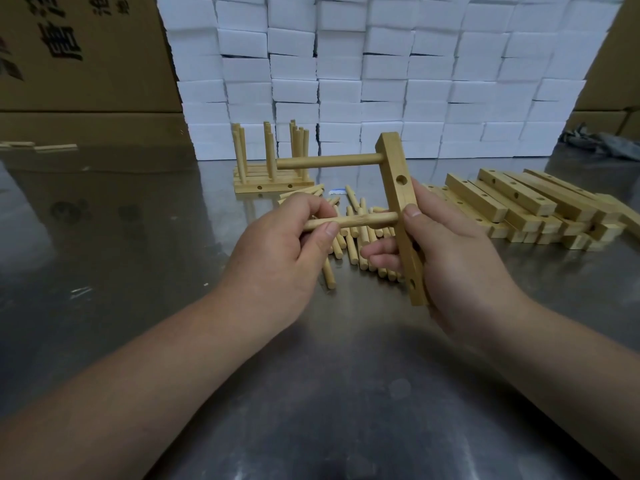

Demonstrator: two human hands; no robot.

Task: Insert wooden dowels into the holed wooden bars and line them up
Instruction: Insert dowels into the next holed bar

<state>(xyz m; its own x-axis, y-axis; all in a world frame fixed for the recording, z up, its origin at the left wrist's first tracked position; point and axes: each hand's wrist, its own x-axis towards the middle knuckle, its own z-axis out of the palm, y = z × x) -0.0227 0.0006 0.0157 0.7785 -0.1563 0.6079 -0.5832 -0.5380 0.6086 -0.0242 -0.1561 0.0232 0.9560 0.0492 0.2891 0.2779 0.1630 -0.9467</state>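
Note:
My right hand (460,258) grips a holed wooden bar (398,188), held upright above the table. One dowel (329,161) sticks out leftward from the bar's top hole. My left hand (277,258) pinches a second dowel (360,220) whose right end meets the bar at a lower hole. An empty hole shows on the bar's side face between the two dowels, another near its bottom end. Loose dowels (356,240) lie in a heap behind my hands. Finished bars with upright dowels (270,168) stand in a row at the back.
A pile of bare holed bars (519,206) lies to the right on the steel table (138,271). A wall of white boxes (381,81) rises behind, with cardboard cartons (79,64) at the left and a grey cloth (609,143) at the far right.

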